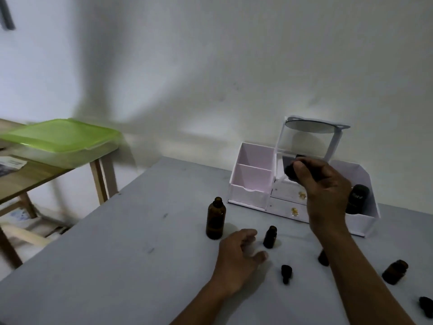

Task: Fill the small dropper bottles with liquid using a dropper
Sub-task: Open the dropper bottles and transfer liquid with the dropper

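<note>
A tall open amber bottle point(216, 218) stands on the grey table point(117, 266). A small open amber bottle point(270, 237) stands to its right. My left hand point(236, 259) rests open on the table between them, touching neither. My right hand point(325, 191) is raised over the organizer and grips a dark bottle or cap point(291, 170). A black dropper cap point(286, 273) lies near my left hand. Another small amber bottle point(395, 271) stands at the right. A dark one point(323, 258) is partly hidden behind my right forearm.
A white and pink desk organizer point(253, 181) with drawers and a mirror point(311, 125) stands at the back of the table; a dark bottle point(357, 201) sits in its right compartment. Another dark cap point(426, 309) lies at the right edge. A wooden side table with a green-lidded box point(63, 137) stands left.
</note>
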The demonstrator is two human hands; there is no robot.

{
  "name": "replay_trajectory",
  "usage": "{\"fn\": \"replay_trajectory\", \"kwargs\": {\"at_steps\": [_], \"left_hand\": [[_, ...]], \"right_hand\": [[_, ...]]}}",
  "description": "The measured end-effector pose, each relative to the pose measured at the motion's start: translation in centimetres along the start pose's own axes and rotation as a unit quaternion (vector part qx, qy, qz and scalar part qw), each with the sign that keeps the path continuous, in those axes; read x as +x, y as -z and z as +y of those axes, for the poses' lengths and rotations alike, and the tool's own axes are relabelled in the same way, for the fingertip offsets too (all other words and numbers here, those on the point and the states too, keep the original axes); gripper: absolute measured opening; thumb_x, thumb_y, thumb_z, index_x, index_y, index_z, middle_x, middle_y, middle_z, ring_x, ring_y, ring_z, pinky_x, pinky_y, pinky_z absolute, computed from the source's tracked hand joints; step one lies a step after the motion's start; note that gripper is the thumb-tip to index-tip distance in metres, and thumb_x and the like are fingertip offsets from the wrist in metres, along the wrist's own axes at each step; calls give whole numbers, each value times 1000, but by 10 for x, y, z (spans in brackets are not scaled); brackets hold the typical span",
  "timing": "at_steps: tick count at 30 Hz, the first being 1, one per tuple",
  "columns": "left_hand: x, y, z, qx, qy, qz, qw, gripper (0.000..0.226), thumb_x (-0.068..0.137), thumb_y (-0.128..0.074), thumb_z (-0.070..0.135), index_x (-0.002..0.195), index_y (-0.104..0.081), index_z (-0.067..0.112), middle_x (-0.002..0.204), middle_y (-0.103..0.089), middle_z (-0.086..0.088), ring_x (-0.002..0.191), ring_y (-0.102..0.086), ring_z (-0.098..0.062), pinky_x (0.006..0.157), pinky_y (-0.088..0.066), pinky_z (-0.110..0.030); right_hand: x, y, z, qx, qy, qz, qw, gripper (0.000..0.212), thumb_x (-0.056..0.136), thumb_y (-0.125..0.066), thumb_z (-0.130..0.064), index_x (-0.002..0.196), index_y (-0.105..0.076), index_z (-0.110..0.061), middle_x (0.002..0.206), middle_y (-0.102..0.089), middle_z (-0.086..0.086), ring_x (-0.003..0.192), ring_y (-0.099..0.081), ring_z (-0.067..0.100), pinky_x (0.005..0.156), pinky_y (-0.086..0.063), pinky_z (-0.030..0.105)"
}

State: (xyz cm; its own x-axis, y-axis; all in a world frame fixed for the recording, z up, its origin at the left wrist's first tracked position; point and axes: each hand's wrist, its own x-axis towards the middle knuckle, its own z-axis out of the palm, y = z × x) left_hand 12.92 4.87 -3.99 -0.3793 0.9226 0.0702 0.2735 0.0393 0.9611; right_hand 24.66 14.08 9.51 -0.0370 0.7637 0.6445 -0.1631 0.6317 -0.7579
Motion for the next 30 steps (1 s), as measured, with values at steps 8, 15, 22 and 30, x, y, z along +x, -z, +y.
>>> {"fn": "replay_trajectory", "kwargs": {"at_steps": [8,15,22,30], "left_hand": [[-29,80,-20,-29,23,207,978,37,72,-84,24,102,-66,35,98,-64,20,90,-60,3,70,-47,-9],[-3,87,-20,-23,-8,178,984,68,67,-86,33,129,-56,31,119,-59,15,104,-58,-4,79,-44,-9],[17,85,-19,-8,-32,143,989,64,66,-86,34,125,-62,26,119,-66,11,100,-62,-4,74,-48,-5],[20,85,-20,-8,-30,138,990,51,74,-81,27,122,-63,27,108,-66,15,96,-63,-5,81,-50,-12]], "right_hand": [[-5,-53,-17,47,-12,-86,995,14,88,-71,-9,91,-73,-23,84,-77,0,84,-76,21,80,-61,31],[-11,-73,-6,34,-31,-105,993,11,88,-72,-6,93,-74,-15,82,-78,-2,80,-76,16,76,-60,25],[-12,-75,9,-15,-22,-108,994,9,87,-73,-7,94,-73,-13,80,-75,-10,77,-75,6,72,-57,17],[-18,-84,24,-88,-36,-191,977,8,88,-74,-17,95,-75,-18,84,-77,-7,80,-73,5,76,-58,18]]}}
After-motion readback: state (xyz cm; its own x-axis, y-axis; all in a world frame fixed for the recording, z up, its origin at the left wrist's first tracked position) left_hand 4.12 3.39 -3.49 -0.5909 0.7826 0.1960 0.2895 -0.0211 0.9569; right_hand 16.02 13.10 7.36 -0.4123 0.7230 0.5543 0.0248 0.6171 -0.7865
